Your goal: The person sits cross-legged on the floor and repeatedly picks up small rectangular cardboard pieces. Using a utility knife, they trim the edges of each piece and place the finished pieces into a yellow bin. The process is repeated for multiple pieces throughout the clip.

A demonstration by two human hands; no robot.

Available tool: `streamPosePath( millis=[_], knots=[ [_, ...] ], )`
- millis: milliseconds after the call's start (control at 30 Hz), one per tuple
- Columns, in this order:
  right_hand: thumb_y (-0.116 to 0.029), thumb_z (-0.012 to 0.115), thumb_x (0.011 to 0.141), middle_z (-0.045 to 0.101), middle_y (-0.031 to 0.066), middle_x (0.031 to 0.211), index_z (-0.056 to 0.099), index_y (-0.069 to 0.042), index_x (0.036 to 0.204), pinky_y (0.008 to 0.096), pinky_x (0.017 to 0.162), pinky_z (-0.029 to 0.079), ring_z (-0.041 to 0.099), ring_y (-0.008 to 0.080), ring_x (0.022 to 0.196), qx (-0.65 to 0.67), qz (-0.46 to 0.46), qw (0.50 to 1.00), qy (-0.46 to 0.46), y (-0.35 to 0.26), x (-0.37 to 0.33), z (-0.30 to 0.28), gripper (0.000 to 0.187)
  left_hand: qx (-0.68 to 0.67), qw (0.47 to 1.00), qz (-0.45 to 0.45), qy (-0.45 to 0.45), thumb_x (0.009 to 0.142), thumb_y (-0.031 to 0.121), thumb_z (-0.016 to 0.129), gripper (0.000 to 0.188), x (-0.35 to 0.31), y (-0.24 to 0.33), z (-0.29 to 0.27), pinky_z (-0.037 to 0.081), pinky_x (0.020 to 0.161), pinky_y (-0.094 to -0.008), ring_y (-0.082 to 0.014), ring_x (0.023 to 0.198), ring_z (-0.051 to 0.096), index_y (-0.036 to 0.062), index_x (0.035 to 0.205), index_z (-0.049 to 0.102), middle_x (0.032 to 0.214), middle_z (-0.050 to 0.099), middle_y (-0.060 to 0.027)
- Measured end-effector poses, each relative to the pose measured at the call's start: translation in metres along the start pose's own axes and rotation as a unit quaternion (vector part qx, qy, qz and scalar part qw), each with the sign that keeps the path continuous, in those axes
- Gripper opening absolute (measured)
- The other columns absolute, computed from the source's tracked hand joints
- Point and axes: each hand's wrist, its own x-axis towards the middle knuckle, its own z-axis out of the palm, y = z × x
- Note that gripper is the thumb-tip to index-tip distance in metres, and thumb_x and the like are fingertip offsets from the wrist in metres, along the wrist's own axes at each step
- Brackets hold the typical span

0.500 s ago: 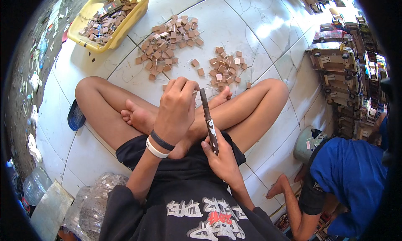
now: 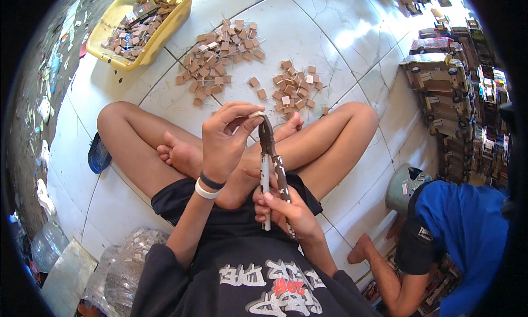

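Note:
My right hand (image 2: 291, 209) is wrapped round the handles of a pair of pliers (image 2: 266, 138), whose brown paint is chipped. Their dark jaws point away from me, above my crossed legs. At the jaw tips, my left hand (image 2: 226, 134) pinches a small pale block (image 2: 256, 114) between thumb and fingers; the jaws meet it there, and their exact bite is hidden. Beyond my feet lies a loose pile of small brown wooden blocks (image 2: 220, 55), many with thin metal pins sticking out. A smaller pile of similar blocks (image 2: 294, 88) is to its right.
A yellow tub (image 2: 159, 40) of mixed blocks stands at the far left. Toy wooden trucks (image 2: 437, 77) are stacked along the right. Another person in a blue shirt (image 2: 467, 229) crouches at the lower right. Clear plastic bags (image 2: 135, 256) lie at the lower left, near a blue sandal (image 2: 99, 153).
My left hand has turned, bringing its fingertips and the small block up to the jaws. The pliers have rotated and their handles have spread apart. The other person has shifted slightly.

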Motion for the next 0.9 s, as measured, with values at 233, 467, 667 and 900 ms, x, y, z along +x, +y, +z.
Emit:
streamPosePath(
  millis=[233,467,667,900],
  knots=[
    [0.005,0.06,0.093,0.057,0.0379,0.132,0.034,0.002,0.155,0.0617,0.096,0.051,0.06,0.0588,0.116,-0.524,-0.165,0.811,0.2,0.011,0.011,0.015,0.068,0.175,0.977,0.11,0.054,0.084,-0.009,0.078,0.024,-0.013,0.004,0.001,0.057,0.071,-0.0295,-0.0193,0.083,0.073,0.0025,0.105,0.079,0.094,0.072,-0.009],
    [0.0,0.064,0.1,0.059,0.0284,0.126,0.033,0.0,0.162,0.0506,0.098,0.051,0.064,0.0484,0.111,-0.434,-0.204,0.862,0.162,0.011,0.016,0.01,0.069,0.144,0.988,0.044,0.032,0.092,-0.004,0.075,0.015,0.001,0.008,-0.006,0.059,0.076,-0.0276,-0.0156,0.085,0.074,-0.0008,0.106,0.078,0.096,0.074,-0.0084],
    [-0.002,0.064,0.102,0.057,0.0242,0.123,0.033,0.0,0.164,0.0462,0.099,0.049,0.062,0.0422,0.108,-0.427,-0.209,0.864,0.166,0.003,0.004,-0.007,0.069,-0.004,0.991,-0.129,-0.025,0.103,0.006,0.071,0.017,0.011,0.017,-0.04,0.059,0.082,-0.0247,-0.0103,0.09,0.071,-0.0082,0.111,0.075,0.095,0.075,-0.0066],
    [-0.004,0.066,0.102,0.056,0.0245,0.129,0.033,0.0,0.164,0.0427,0.104,0.046,0.059,0.0409,0.116,-0.458,-0.205,0.861,0.082,-0.011,-0.006,-0.017,0.071,-0.026,0.981,-0.168,-0.093,0.102,0.009,0.072,0.02,0.011,0.036,-0.046,0.059,0.083,-0.0247,-0.0111,0.088,0.071,-0.0092,0.111,0.074,0.095,0.075,-0.0074]
  ],
)
